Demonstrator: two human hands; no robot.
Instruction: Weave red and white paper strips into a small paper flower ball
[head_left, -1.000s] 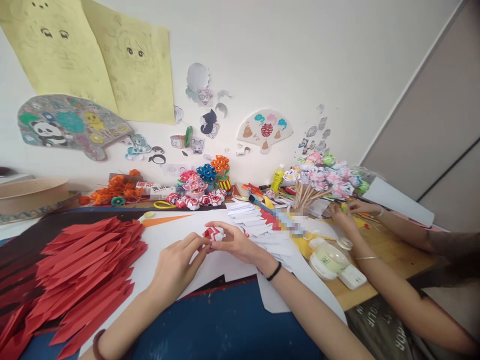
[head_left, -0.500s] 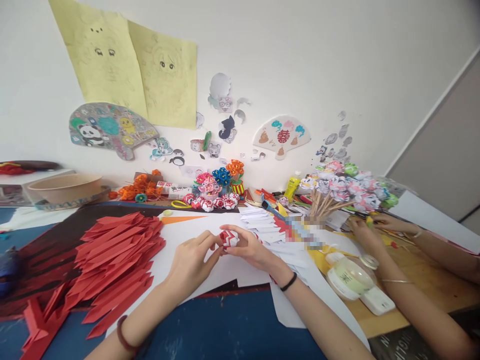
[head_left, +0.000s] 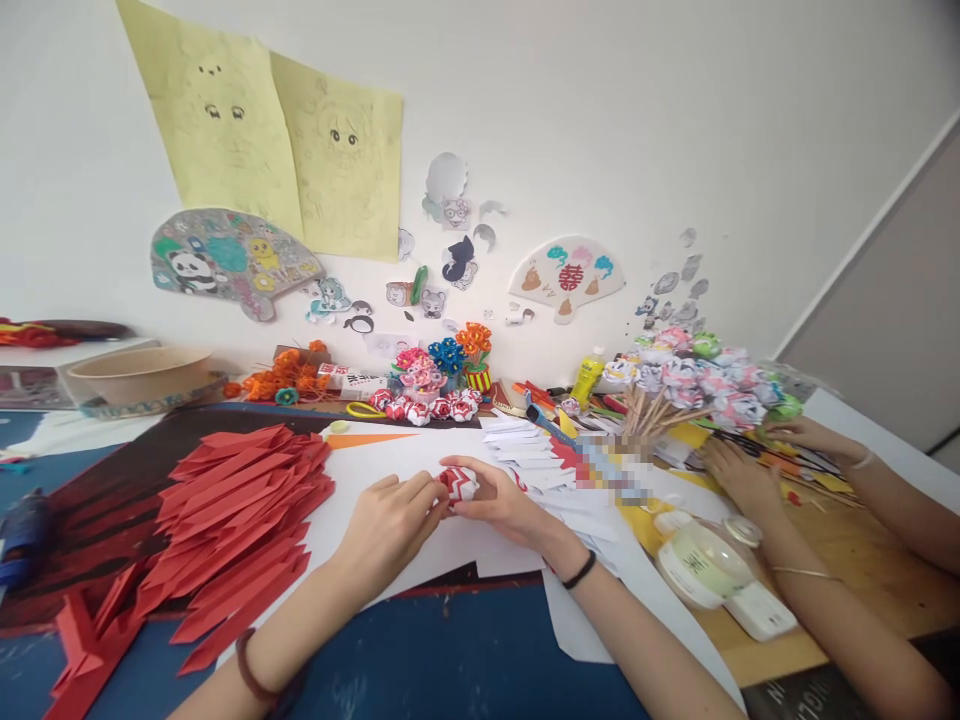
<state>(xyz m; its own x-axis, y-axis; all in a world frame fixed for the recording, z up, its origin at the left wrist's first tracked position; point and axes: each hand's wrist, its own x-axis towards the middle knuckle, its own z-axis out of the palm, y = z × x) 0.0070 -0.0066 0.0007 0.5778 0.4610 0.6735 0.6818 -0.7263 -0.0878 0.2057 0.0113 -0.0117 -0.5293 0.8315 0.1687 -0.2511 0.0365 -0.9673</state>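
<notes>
- The little paper ball [head_left: 458, 482] is a rounded, faceted fold of red-and-white zigzag print, sitting at dead centre of the worktop [head_left: 450, 660] just above a big smooth white sheet [head_left: 390, 460].
- At about 9 o'clock from it there's a thick fan of red paper strips [head_left: 232, 520], long, pointed and creased down the middle, overlapping in a heap on dark paper.
- At about 2 o'clock lies a loose stack of white folded strips [head_left: 525, 450], same pointed shape.
- At 12 o'clock, back by the wall, a row of finished red-and-white balls [head_left: 424, 408] with paper flowers [head_left: 446, 358] in pink, blue and orange behind them.
- At 3 o'clock, a bunch of pastel paper roses on wooden sticks [head_left: 697, 380], and another person's hands [head_left: 739, 470] busy under it; a round lidded tub [head_left: 705, 565] sits nearer us.
- Nothing blocks the ball except the fingers around it.
- Left hand [head_left: 390, 525] is curled, fingertips pinching the ball's left side.
- Right hand [head_left: 502, 503] is closed around its right side and bottom, thumb over the top, black band on the wrist.
</notes>
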